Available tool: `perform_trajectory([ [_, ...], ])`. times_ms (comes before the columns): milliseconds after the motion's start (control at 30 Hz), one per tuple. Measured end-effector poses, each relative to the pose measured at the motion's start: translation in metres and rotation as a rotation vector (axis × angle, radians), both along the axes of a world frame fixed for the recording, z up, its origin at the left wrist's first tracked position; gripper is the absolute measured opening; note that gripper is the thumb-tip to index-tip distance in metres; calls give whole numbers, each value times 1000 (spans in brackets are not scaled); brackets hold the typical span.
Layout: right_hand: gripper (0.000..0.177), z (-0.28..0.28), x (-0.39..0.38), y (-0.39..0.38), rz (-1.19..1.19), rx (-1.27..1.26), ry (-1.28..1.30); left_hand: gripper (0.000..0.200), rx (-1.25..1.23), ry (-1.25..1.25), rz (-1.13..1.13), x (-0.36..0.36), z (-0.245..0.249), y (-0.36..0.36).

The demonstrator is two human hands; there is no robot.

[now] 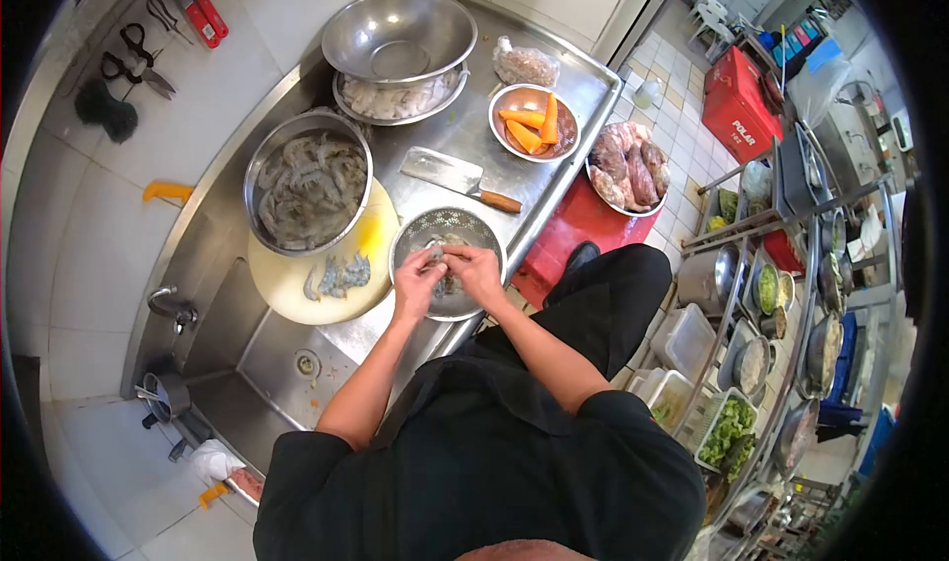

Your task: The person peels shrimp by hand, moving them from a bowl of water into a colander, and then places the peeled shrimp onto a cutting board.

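Over a perforated metal colander (488, 237), my left hand (419, 279) and my right hand (475, 270) meet with pinched fingers. Both close on a small grey shrimp (436, 254), partly hidden by the fingertips. More shrimp bits lie in the colander beneath. To the left is a round cutting board (287, 302) with a small pile of grey shrimp (342, 276) on it. A steel bowl full of whole raw shrimp (310, 187) rests partly on the board. Beyond the colander lies a cleaver (442, 172) with a wooden handle.
A wide steel bowl (399, 37) sits above a bowl of pale shrimp (400, 99). Nearby are a bowl with carrot pieces (524, 126) and a plastic bag (526, 65). The sink (237, 339) is at left. Raw meat (629, 166) stands on a red box; laden shelves line the right.
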State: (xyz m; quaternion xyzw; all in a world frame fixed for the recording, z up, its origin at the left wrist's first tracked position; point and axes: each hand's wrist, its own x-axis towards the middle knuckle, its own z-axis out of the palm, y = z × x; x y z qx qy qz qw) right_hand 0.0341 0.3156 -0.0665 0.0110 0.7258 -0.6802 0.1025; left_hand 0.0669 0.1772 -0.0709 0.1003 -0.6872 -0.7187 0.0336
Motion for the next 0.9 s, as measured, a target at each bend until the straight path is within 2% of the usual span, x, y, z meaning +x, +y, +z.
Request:
perform_trajectory([
  [33, 27, -1, 0, 0, -23, 11, 11, 38, -178, 38, -63, 3, -2, 0],
  [133, 29, 5, 3, 2, -29, 201, 119, 43, -544, 252, 3, 6, 3, 9],
  [167, 29, 9, 3, 2, 14, 330, 126, 37, -622, 285, -5, 5, -2, 6],
  [200, 28, -8, 2, 0, -4, 442, 283, 35, -626, 281, -34, 5, -3, 3],
  [367, 24, 1, 1, 7, 104, 584, 228, 27, -589, 221, -162, 0, 0, -6],
  [467, 23, 10, 0, 8, 220, 372, 111, 31, -600, 32, -170, -1, -1, -13],
  [767, 28, 14, 3, 8, 257, 439, 32, 32, -610, -63, -288, 6, 11, -15],
  [900, 24, 7, 5, 6, 232, 407, 22, 34, -473, -26, -268, 8, -20, -22],
])
